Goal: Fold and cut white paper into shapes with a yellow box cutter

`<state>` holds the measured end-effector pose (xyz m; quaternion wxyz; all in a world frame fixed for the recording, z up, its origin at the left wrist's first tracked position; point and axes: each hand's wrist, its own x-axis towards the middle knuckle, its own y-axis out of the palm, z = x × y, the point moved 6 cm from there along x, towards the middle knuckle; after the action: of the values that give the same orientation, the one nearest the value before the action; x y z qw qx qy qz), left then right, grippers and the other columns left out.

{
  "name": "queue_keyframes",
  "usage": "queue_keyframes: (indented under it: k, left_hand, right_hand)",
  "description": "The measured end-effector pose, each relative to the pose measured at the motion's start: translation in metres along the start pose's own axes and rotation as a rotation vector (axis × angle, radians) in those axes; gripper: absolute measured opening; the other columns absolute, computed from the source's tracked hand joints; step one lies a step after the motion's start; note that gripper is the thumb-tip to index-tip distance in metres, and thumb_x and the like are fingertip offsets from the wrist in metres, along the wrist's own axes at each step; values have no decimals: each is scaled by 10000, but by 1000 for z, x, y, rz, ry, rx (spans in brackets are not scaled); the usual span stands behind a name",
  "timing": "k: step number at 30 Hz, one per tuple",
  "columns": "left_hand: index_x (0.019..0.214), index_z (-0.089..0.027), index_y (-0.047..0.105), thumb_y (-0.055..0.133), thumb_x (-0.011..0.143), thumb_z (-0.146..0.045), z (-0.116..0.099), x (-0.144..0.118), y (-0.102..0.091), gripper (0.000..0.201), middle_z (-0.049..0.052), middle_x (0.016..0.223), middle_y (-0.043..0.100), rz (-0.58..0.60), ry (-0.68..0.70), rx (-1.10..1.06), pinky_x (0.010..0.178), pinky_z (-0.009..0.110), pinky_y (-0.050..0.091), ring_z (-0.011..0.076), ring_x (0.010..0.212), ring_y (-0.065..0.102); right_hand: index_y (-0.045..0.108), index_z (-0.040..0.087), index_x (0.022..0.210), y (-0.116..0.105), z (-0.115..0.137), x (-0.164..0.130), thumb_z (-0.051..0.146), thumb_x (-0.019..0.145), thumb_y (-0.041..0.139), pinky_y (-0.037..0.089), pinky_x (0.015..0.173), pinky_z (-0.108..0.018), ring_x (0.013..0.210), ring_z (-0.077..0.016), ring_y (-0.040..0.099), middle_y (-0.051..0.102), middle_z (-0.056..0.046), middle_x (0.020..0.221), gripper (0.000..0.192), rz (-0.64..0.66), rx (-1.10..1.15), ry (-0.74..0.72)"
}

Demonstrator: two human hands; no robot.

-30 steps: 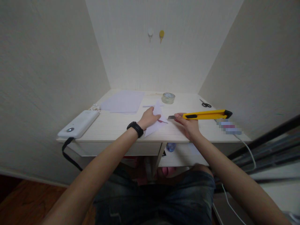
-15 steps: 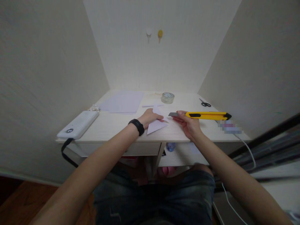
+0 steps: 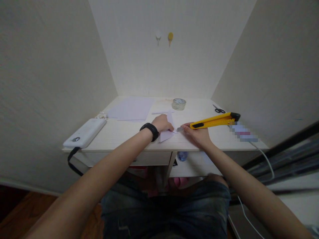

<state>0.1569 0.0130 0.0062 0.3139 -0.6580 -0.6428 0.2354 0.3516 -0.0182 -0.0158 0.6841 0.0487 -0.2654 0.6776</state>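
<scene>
Near the middle front of the white desk [image 3: 119,134], a folded piece of white paper [image 3: 165,136] lies under my left hand [image 3: 162,123], whose fingers are closed on it. My right hand [image 3: 198,135] grips a yellow utility knife [image 3: 211,121] near its blade end. The grey blade [image 3: 179,129] is out and points left, its tip at the right edge of the paper. The knife's black end tilts up to the right. Part of the paper is hidden by my left fingers.
Paper sheets [image 3: 136,109] lie at the back left, and a thin white strip [image 3: 161,112] sits behind my left hand. A roll of clear tape [image 3: 178,104] stands at the back, with scissors [image 3: 219,109] farther right. A white device [image 3: 86,132] rests at the left edge.
The knife has moved left and down, so its blade now meets the paper's right edge, and its rear end has tipped up. My left hand has shifted slightly right and down over the paper.
</scene>
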Motion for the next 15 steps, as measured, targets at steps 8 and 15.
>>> queue_keyframes:
  k: [8, 15]
  left_hand:
    - [750, -122, 672, 819, 508, -210, -2, -3, -4, 296, 179, 837, 702, 15, -16, 4, 731, 392, 484, 341, 852, 659]
    - [902, -141, 709, 784, 597, -172, 2, -9, 0, 316, 133, 937, 730, 51, -13, -336, 729, 351, 502, 267, 842, 667]
  right_hand:
    - [731, 252, 787, 1, 12, -2, 464, 767, 678, 486, 943, -435, 920, -269, 682, 754, -43, 863, 219, 22, -85, -14]
    - [740, 282, 843, -5, 9, -1, 520, 784, 675, 434, 1023, -426, 996, -249, 662, 752, -11, 956, 253, -25, -51, 3]
